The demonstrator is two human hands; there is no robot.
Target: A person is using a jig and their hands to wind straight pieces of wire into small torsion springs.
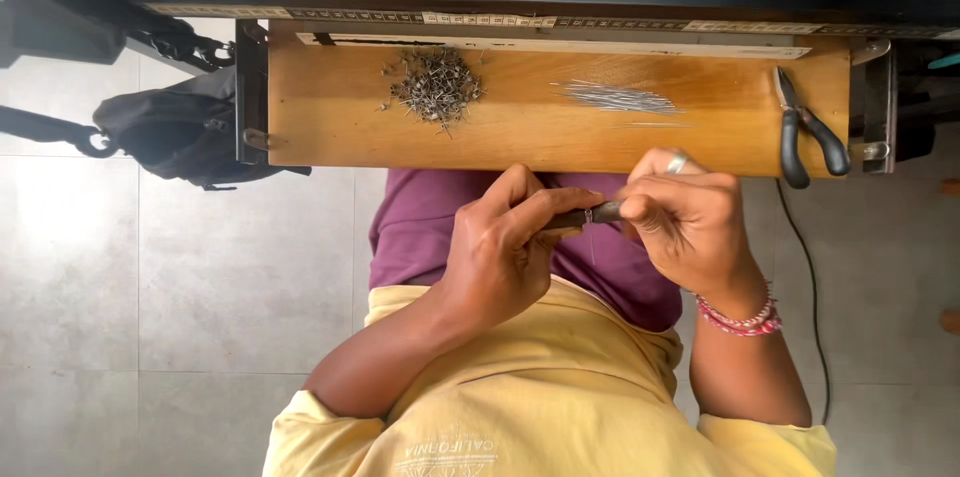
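My left hand (pixel 500 252) is closed around a dark-handled hand tool (pixel 585 218), held level over my lap. The tool's tip points right and meets my right hand (pixel 685 222). Those fingers pinch a small shiny metal piece (pixel 591 217) at the tip, most of it hidden. A ring sits on one right finger and a pink bead bracelet (pixel 742 319) on that wrist. Both hands hover just in front of the wooden board (pixel 330 127).
On the board lie a heap of small bent metal bits (pixel 436 87), a bundle of straight thin wires (pixel 615 97) and black-handled pliers (pixel 806 132). A measuring tape (pixel 480 19) runs along its far edge. A black bag (pixel 180 127) hangs at left over grey floor tiles (pixel 100 267).
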